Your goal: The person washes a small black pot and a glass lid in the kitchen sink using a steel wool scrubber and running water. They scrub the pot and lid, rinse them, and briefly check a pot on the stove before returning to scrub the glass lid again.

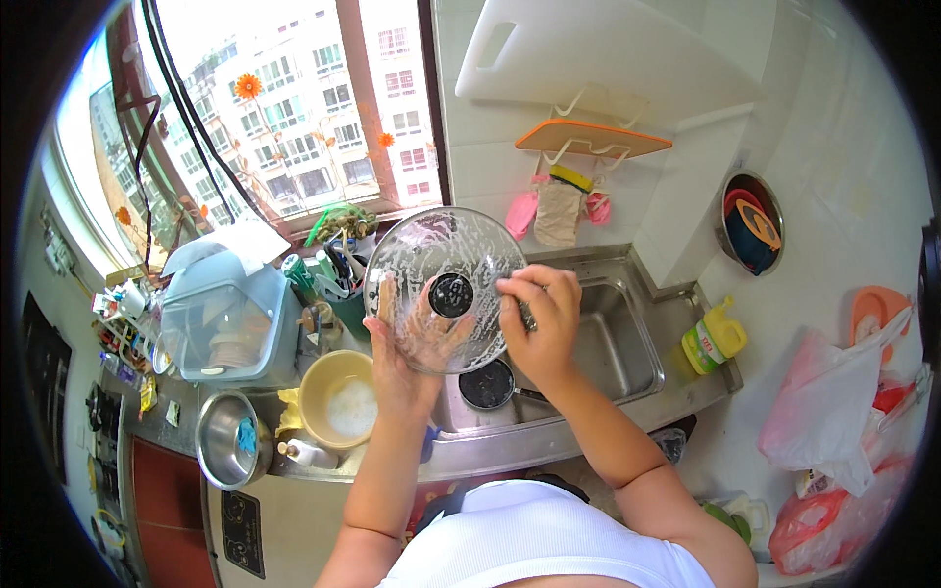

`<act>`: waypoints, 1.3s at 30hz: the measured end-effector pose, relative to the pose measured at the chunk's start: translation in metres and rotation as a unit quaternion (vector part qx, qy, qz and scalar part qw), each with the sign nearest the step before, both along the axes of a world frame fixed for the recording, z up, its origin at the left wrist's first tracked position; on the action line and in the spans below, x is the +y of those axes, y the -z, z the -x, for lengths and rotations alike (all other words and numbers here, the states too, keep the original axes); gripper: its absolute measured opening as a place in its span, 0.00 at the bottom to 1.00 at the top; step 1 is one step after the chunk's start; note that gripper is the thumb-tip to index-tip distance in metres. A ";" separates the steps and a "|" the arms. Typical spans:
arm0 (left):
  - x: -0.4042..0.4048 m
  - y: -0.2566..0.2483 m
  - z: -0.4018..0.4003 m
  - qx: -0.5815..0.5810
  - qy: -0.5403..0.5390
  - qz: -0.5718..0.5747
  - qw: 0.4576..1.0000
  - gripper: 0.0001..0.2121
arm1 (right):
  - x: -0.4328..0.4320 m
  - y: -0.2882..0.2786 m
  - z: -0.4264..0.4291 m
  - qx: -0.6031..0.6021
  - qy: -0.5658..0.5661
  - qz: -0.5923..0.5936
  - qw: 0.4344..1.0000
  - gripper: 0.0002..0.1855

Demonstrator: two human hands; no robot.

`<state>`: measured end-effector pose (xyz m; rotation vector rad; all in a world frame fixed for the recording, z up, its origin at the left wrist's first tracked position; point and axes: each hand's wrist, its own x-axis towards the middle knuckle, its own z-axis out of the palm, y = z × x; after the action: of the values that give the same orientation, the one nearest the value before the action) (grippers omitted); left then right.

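Note:
A round glass pot lid (481, 250) with a black knob and whitish suds on it is held up above the sink counter. My left hand (412, 345) supports it from beneath, fingers spread and seen through the glass. At the lid's right edge is my right hand (540, 316), its fingers curled around a small dark, mesh-like thing, perhaps a scourer. Below the lid, a small black frying pan (486, 385) lies in the left part of the steel sink. The right sink basin (614, 345) is partly hidden by my right hand.
Left of the sink stand a yellow basin (316, 404) with suds, a steel bowl (220, 467) holding a blue cloth, a white pump bottle (312, 456) and a blue dish box (283, 338). A yellow detergent bottle (714, 336) stands at the right. Cutting boards (588, 51) hang above.

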<state>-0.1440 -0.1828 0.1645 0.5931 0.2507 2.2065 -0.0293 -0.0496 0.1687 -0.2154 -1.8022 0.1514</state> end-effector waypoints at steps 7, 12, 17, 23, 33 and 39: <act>0.004 0.004 -0.003 -0.010 -0.045 0.029 0.998 0.27 | -0.036 0.012 0.002 -0.035 -0.032 -0.062 0.997 0.12; -0.001 -0.002 -0.011 -0.001 -0.019 0.023 1.000 0.28 | -0.008 0.002 0.004 0.022 -0.006 0.025 0.999 0.14; -0.001 -0.002 -0.012 0.049 -0.038 0.076 0.995 0.31 | -0.030 0.018 -0.014 -0.032 -0.068 -0.073 0.995 0.12; -0.007 0.002 -0.012 0.100 0.014 0.108 0.989 0.34 | 0.027 -0.025 -0.016 -0.002 -0.184 0.153 0.971 0.10; -0.006 0.009 -0.014 0.170 0.029 0.135 0.976 0.42 | 0.033 -0.063 -0.023 -0.093 -0.239 0.091 0.962 0.09; -0.005 0.013 -0.022 0.214 0.020 0.146 0.966 0.38 | 0.035 -0.060 -0.012 -0.019 -0.227 0.197 0.953 0.09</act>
<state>-0.1224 -0.1877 0.1514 0.8911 0.7676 1.9322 -0.0175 -0.0149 0.2282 -0.0796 -1.8224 0.8436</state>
